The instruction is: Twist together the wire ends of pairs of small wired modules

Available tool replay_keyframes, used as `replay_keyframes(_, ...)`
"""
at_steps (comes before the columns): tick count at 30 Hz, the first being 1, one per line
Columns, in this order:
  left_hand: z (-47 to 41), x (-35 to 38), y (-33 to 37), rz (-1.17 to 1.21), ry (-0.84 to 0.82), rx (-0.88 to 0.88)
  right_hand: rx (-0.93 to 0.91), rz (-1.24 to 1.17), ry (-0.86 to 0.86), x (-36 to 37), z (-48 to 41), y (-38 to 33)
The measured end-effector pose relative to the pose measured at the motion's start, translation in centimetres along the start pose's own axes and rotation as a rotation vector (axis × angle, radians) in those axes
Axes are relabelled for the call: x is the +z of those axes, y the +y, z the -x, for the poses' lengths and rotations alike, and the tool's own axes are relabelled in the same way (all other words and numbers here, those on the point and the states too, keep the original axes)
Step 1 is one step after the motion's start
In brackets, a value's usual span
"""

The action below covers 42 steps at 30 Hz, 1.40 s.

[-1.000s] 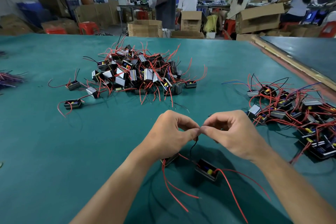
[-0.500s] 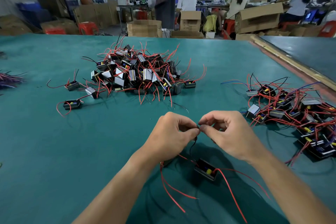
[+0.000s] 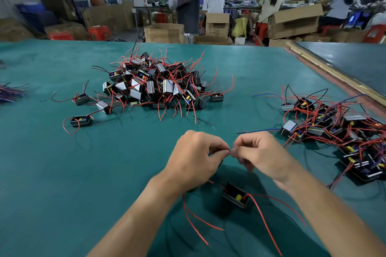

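Observation:
My left hand (image 3: 196, 159) and my right hand (image 3: 262, 155) meet fingertip to fingertip above the green table (image 3: 62, 183), each pinching a thin black wire end at the point where they touch. One small black module (image 3: 235, 195) with a yellow part and red wires lies on the table just below my right hand. A second module is mostly hidden under my left hand; only its red wires (image 3: 194, 221) trail out towards me.
A large heap of loose modules with red wires (image 3: 158, 85) lies at the centre back. Another spread of modules (image 3: 338, 131) lies at the right. Two single modules (image 3: 81, 121) sit at the left. Purple wires (image 3: 8, 93) lie at the left edge. Cardboard boxes and seated people are beyond the table.
Both hands have stayed pinched together on the wire ends, shifting slightly upward and apart from the table. The module below has not moved.

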<state>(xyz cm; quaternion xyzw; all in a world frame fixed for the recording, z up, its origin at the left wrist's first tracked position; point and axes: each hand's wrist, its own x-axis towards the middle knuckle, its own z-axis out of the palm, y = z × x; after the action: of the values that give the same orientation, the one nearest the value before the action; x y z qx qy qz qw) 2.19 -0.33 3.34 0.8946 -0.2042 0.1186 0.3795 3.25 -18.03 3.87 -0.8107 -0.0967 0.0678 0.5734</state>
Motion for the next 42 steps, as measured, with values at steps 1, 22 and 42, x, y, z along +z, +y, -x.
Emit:
replay_keyframes(1,0.1,0.1,0.1,-0.034,0.004,0.028,0.089,-0.089,-0.023,-0.1,0.0,-0.1)
replay_keyframes(22,-0.3,-0.1,-0.3,0.194,-0.077,-0.174,-0.128,0.168,0.035,-0.2,-0.1,0.3)
replay_keyframes(42,-0.6,-0.3,-0.8,0.391,-0.105,-0.272,-0.353,0.335,0.146,-0.2,-0.1,1.3)
